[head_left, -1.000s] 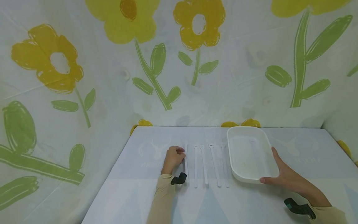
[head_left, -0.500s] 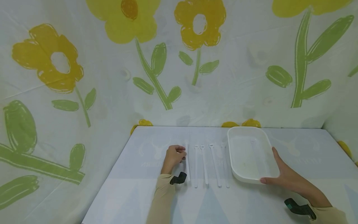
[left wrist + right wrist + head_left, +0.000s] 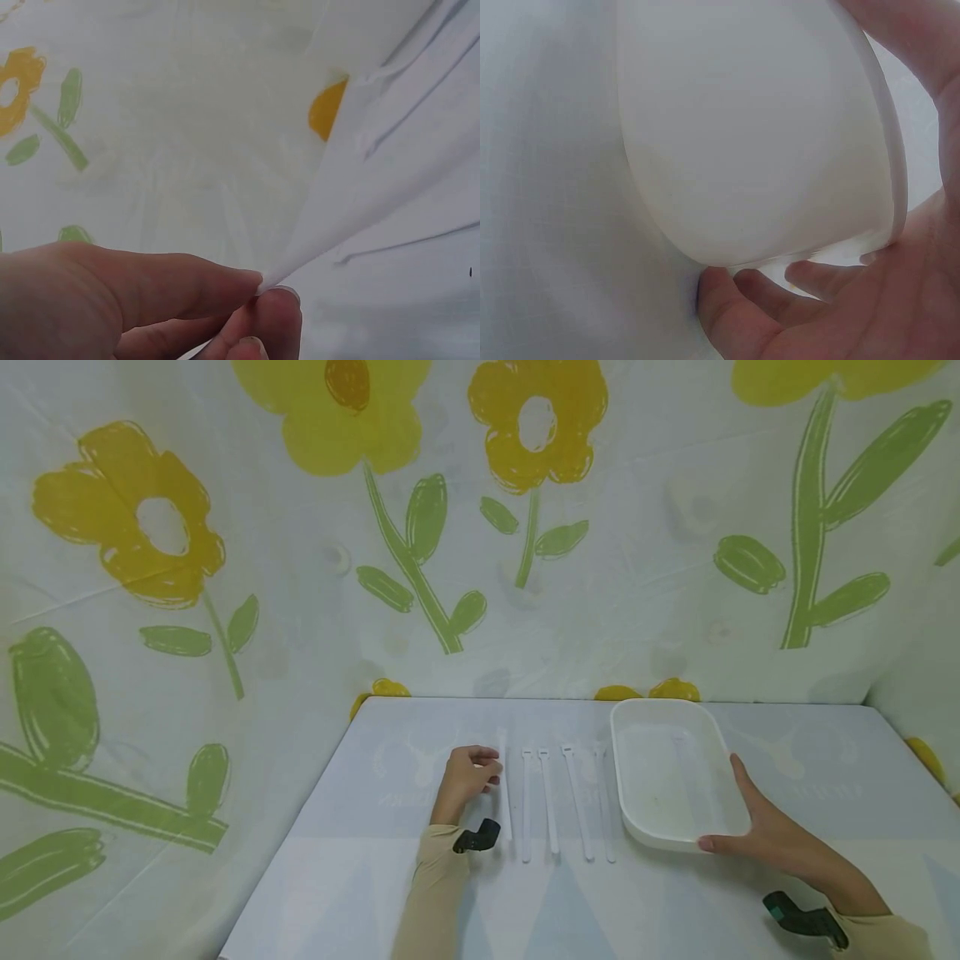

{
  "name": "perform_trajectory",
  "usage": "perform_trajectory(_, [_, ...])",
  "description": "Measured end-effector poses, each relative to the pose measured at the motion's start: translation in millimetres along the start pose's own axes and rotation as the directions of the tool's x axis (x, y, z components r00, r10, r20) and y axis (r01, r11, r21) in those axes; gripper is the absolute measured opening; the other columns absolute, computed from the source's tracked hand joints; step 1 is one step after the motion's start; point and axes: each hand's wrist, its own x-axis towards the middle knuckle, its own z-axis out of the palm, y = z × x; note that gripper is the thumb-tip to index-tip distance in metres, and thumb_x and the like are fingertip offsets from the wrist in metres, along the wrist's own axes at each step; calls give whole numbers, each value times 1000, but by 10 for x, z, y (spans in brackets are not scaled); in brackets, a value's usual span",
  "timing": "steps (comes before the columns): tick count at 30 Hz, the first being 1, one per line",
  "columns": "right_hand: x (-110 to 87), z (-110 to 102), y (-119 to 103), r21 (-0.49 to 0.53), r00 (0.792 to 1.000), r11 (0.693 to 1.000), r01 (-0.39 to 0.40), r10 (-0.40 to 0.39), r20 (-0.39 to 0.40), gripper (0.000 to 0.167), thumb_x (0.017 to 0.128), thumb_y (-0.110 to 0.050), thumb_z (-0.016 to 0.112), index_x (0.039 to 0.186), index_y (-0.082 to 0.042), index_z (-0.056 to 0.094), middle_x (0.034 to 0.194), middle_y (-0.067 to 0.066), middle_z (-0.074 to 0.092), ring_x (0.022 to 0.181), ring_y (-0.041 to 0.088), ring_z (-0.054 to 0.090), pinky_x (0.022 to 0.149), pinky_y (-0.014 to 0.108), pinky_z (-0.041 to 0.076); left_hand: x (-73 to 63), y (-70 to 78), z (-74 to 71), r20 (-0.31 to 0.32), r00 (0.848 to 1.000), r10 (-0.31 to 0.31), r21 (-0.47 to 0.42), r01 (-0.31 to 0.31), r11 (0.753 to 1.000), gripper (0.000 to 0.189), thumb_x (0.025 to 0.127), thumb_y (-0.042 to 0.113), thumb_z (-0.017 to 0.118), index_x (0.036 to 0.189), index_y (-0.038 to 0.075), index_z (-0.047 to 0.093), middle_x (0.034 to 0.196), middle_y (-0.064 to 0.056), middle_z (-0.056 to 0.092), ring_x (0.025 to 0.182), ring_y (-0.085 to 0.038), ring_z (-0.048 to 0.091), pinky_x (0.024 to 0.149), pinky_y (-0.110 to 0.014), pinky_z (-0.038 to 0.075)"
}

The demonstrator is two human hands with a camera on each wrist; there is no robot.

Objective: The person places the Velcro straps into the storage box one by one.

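Observation:
My left hand (image 3: 467, 779) pinches a long thin white strip (image 3: 505, 793) between thumb and fingertips. In the left wrist view the strip (image 3: 352, 225) runs from the fingertips toward the upper right. To its right, several similar white strips (image 3: 550, 810) lie side by side on the table, some with a small, apparently slotted, end at the top. My right hand (image 3: 765, 822) grips the near right corner of a white rectangular basin (image 3: 637, 827). In the right wrist view its fingers curve around the outside wall of the basin (image 3: 757, 135). A faint pale strip (image 3: 692, 777) lies inside it.
The white table (image 3: 337, 877) backs onto a flower-printed cloth (image 3: 600, 635), which also hangs along the left and right sides. Black wrist cameras (image 3: 478, 837) are worn on both wrists.
My left hand has shifted slightly up and right, and the pinched strip has moved with it, its top end now higher. The right hand and basin stay where they were.

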Motion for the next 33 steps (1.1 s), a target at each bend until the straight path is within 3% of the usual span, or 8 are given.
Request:
perform_trajectory(15, [5, 8, 4, -1, 1000, 1000, -16, 16, 8, 140, 86, -49, 79, 154, -15, -38, 162, 40, -21, 143, 71, 11, 104, 87, 29, -12, 33, -21, 9, 1000, -4, -108, 5, 994, 28, 93, 10, 70, 119, 0, 72, 101, -12, 74, 73, -11, 70, 62, -23, 57])
perform_trajectory(33, [-8, 12, 3, 32, 1000, 999, -11, 10, 14, 138, 87, -46, 78, 155, -17, -38, 162, 39, -23, 145, 71, 6, 105, 88, 24, -29, 76, 12, 16, 1000, -19, -193, 22, 981, 29, 94, 13, 71, 121, 1, 72, 104, -12, 76, 74, -10, 71, 64, -23, 58])
